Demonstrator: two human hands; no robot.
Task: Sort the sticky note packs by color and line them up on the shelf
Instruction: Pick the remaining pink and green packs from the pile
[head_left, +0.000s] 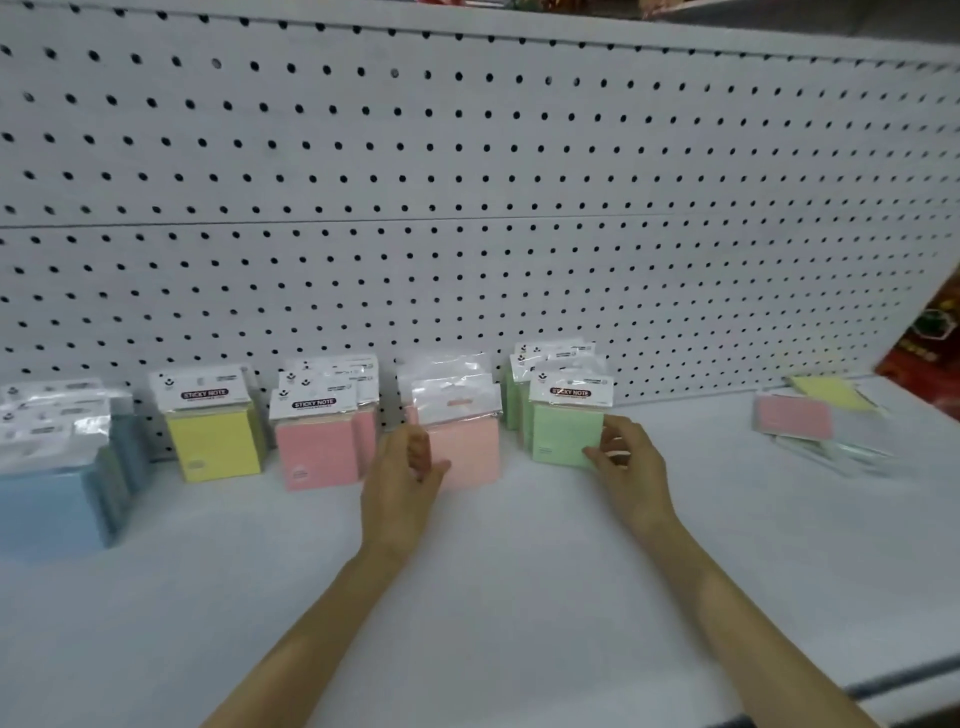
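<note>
Five color groups stand upright on the shelf (519, 597) against the pegboard (467, 208). The left hand (402, 483) grips the front peach pack (467, 449) by its left edge. Left of the peach pack stand the pink packs (317, 452), then the yellow packs (215, 441) and the blue packs (47, 493). Just right of it, the right hand (626, 462) pinches the front green pack (563, 436) at its lower right corner. Far to its right, loose packs (795, 415) lie flat.

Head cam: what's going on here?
A person sorts sticky notes on the shelf. The left hand holds the front peach pack by its left edge; the right hand pinches the front green pack at its lower right corner. The blue row, yellow row and pink row stand further left; loose packs lie flat far right.
</note>
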